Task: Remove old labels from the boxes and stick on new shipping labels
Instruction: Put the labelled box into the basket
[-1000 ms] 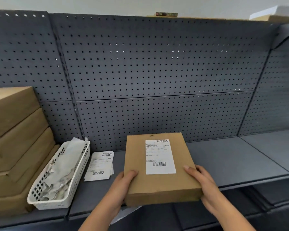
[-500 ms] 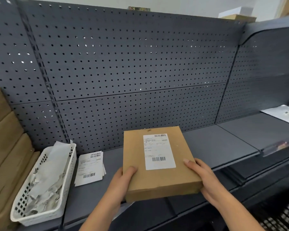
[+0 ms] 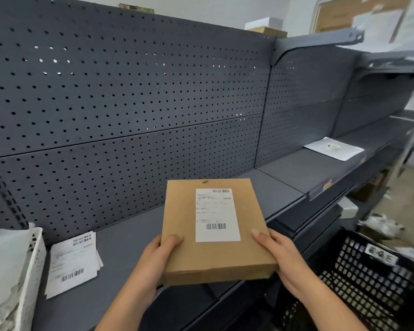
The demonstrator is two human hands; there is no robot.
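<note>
Grey shelf [image 3: 134, 237], pegboard [image 3: 129, 96] behind, black crate [image 3: 368, 278] right.

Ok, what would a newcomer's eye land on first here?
The flat cardboard box at centre, gripped at its near corners by the left hand and right hand, with a white shipping label on top. A stack of labels lies on the grey shelf to its left, beside a white basket of crumpled paper.
</note>
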